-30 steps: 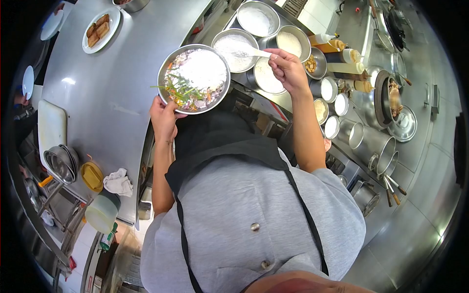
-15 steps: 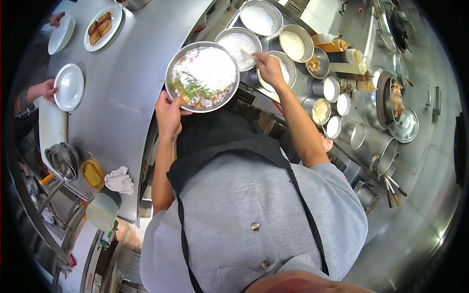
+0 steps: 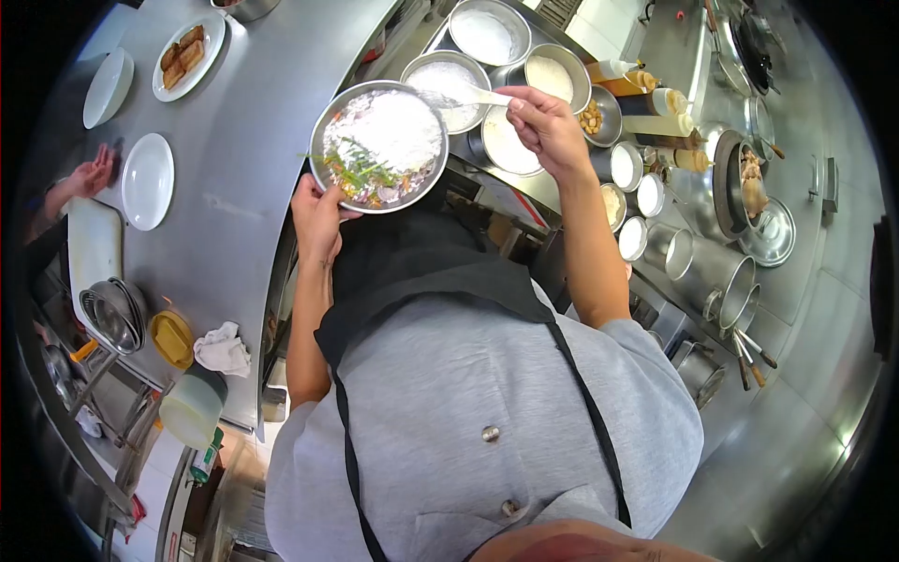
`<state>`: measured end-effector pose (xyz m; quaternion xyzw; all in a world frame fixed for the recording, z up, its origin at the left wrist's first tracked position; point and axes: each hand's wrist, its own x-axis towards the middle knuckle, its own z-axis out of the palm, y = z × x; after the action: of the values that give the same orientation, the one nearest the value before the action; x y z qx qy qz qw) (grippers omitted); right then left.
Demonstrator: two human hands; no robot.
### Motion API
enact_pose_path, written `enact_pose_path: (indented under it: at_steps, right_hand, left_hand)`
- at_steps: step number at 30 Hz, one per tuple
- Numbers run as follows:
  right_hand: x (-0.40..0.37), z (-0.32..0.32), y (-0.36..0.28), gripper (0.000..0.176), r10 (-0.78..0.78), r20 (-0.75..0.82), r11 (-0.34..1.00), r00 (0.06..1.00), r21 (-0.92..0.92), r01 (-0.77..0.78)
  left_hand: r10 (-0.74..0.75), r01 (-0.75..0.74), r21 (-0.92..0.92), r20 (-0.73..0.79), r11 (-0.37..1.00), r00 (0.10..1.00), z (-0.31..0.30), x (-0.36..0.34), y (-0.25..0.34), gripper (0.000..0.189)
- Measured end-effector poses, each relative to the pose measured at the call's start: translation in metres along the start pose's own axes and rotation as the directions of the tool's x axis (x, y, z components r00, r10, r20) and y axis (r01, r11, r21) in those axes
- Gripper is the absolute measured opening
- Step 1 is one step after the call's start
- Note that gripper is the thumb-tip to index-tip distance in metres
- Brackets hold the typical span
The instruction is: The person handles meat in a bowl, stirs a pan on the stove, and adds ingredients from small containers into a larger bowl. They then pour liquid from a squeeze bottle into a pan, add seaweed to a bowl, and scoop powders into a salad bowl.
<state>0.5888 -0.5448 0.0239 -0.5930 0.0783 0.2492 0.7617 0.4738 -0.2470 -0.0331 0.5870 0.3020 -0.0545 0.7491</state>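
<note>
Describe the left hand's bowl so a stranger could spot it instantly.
At the steel counter's edge, beside the powder-filled tubs, the left hand holds a wide metal bowl, the right hand's spoon at its rim. Unlike the tubs, it mixes white powder with green herbs and purple bits.

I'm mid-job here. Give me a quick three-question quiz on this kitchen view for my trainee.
1. What does the right hand hold?
2. True or false: the left hand grips the metal bowl at its rim.
3. How many plates on the steel counter carry fried pieces?

Key
1. A white spoon with white powder on it.
2. True.
3. One: the plate of fried pieces at the far end.
</note>
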Motion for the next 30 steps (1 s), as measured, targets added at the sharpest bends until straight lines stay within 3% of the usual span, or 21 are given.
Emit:
enact_pose_path:
  at_steps: [2,3,4,6,8,11,12,13,14,15,16,19,24,27,28,29,30]
  right_hand:
    - [-0.005,0.016,-0.014,0.026,-0.155,-0.012,0.943,0.988,-0.3,0.144]
    - [0.011,0.002,-0.001,0.024,-0.343,0.002,0.761,0.939,-0.585,0.279]
    - [0.024,-0.006,0.011,0.024,-0.344,0.006,0.758,0.939,-0.588,0.281]
    - [0.046,-0.014,0.032,0.023,-0.546,0.088,0.248,0.833,-0.933,0.261]
    - [0.055,-0.017,0.057,0.024,-0.431,0.067,0.103,0.9,-0.987,0.123]
    - [0.059,-0.026,0.1,0.023,-0.302,0.104,0.375,0.948,-0.901,0.218]
    - [0.057,-0.024,0.101,0.023,-0.298,0.105,0.381,0.949,-0.898,0.219]
    - [0.056,-0.024,0.099,0.022,-0.158,-0.029,0.67,0.987,-0.738,0.085]
    - [0.055,-0.025,0.096,0.021,0.019,-0.114,0.868,0.993,-0.49,-0.073]
    - [0.054,-0.028,0.091,0.02,0.111,-0.131,0.944,0.985,-0.296,-0.146]
    - [0.051,-0.03,0.087,0.02,0.109,-0.134,0.945,0.985,-0.293,-0.145]
    - [0.044,-0.038,0.069,0.023,0.13,-0.08,0.991,0.988,0.033,-0.127]
    - [0.005,-0.006,0.0,0.024,0.01,-0.013,0.999,1.0,0.049,-0.009]
    - [-0.006,0.016,-0.029,0.026,-0.126,0.053,0.968,0.991,-0.21,0.135]
    - [0.003,0.013,-0.025,0.026,-0.124,0.058,0.968,0.991,-0.214,0.134]
    - [0.017,0.005,-0.013,0.025,-0.281,-0.007,0.814,0.96,-0.531,0.235]
    - [0.031,-0.003,0.0,0.024,-0.446,-0.013,0.554,0.895,-0.789,0.265]
  left_hand:
    - [0.007,-0.007,-0.02,0.011,1.0,1.0,0.007,0.008,-0.004,0.015]
    - [0.009,-0.009,-0.017,0.028,1.0,1.0,0.012,0.011,-0.005,0.015]
    - [0.013,-0.012,-0.015,0.046,1.0,0.999,0.015,0.011,-0.006,0.016]
    - [0.015,-0.011,-0.066,0.058,0.998,0.998,0.022,0.008,0.0,0.015]
    - [0.008,-0.006,-0.036,0.063,0.999,0.998,0.022,0.005,0.003,0.018]
    - [0.011,-0.011,-0.017,0.028,1.0,1.0,0.011,0.003,0.001,0.019]
    - [0.014,-0.013,-0.014,0.013,1.0,1.0,0.008,0.0,0.0,0.021]
    - [0.032,-0.031,-0.06,0.014,0.998,0.999,0.003,-0.001,-0.001,0.015]
    - [0.032,-0.031,-0.057,0.015,0.998,0.999,0.0,-0.002,-0.001,0.015]
    - [0.03,-0.03,-0.071,-0.002,0.997,1.0,-0.002,-0.005,0.001,0.016]
    - [0.028,-0.029,-0.087,-0.017,0.996,0.999,-0.004,-0.007,0.002,0.016]
    - [0.043,-0.047,-0.09,-0.05,0.995,0.998,-0.012,-0.01,0.001,0.016]
    - [0.029,-0.033,-0.06,-0.075,0.998,0.997,-0.011,-0.006,0.005,0.013]
    - [0.041,-0.043,-0.086,-0.028,0.995,0.999,0.005,0.001,0.008,0.012]
    - [0.041,-0.044,-0.091,-0.032,0.995,0.999,0.01,0.005,0.006,0.012]
    - [0.048,-0.048,-0.083,-0.007,0.995,0.999,0.016,0.008,0.002,0.012]
    - [0.057,-0.055,-0.075,0.02,0.996,0.998,0.02,0.011,0.0,0.012]
